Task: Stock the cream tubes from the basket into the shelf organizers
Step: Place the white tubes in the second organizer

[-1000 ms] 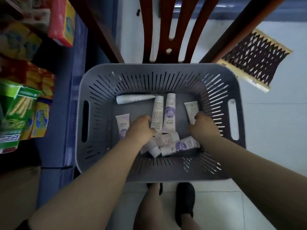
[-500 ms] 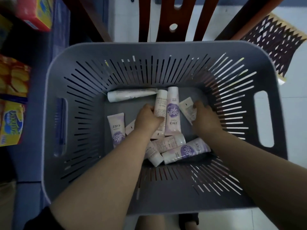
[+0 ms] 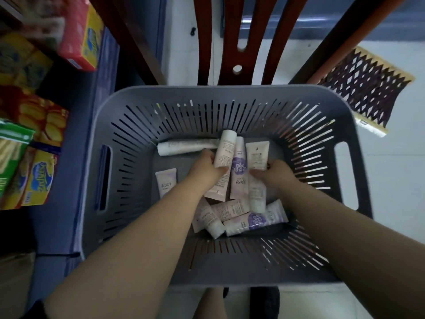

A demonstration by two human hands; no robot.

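Both hands deep in the basket (image 3: 345,125), left hand (image 3: 207,168) gripping a pink tube (image 3: 226,149) pointing away from me, right hand (image 3: 274,172) pinching a white tube (image 3: 257,155).

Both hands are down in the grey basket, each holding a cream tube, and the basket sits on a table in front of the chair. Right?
Not quite. The grey basket sits on the seat of the chair, not on a table, as the head view shows. The rest holds: the left hand and right hand each hold a cream tube inside it.
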